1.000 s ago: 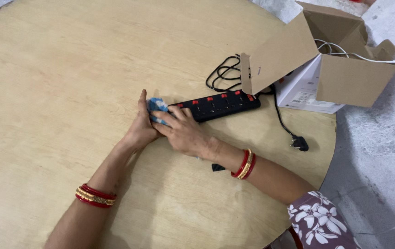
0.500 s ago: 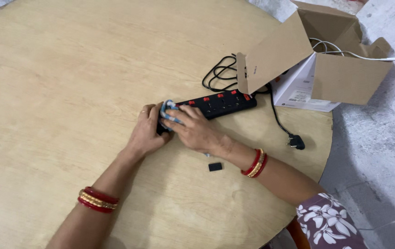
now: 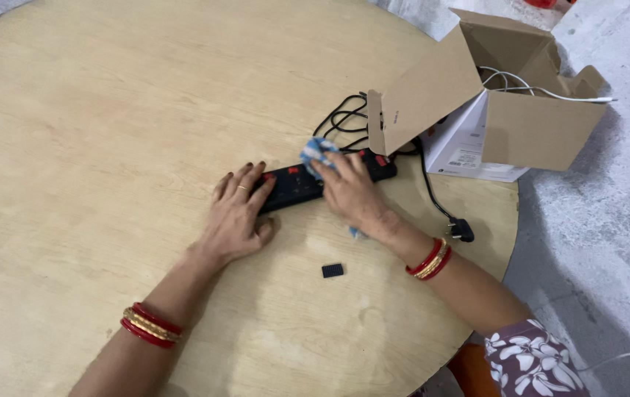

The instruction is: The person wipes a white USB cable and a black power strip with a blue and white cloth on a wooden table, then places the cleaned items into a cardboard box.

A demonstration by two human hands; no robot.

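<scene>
a black power strip (image 3: 308, 182) with red switches is laid flat on the round wooden table (image 3: 94, 132), right of centre, its long axis running left to right. its black cord (image 3: 348, 121) is coiled just behind it, and a further length of cable is led along the table's right edge to a plug (image 3: 462, 231) lying near the rim.

the left end of the strip is pinned under the left hand (image 3: 235, 215); the fingers (image 3: 245, 180) are spread almost flat and are closed around nothing, which appears to keep the strip from sliding. a blue cloth (image 3: 319, 151) is pressed against the strip's right half by the right hand (image 3: 350, 192); its fingers are curled down over the cloth and hold it bunched against the upper face, a grip judged to suit wiping along the switches. a corner of the cloth shows below the right wrist.

a small black block (image 3: 333, 270) is left apart on the table, in front of the strip, between the forearms. an open cardboard box (image 3: 521, 110) is set at the far right edge, one flap hanging over the strip's right end; a white cable (image 3: 543, 90) is draped across the opening, and a white box (image 3: 469, 151) is tucked beneath it.
</scene>
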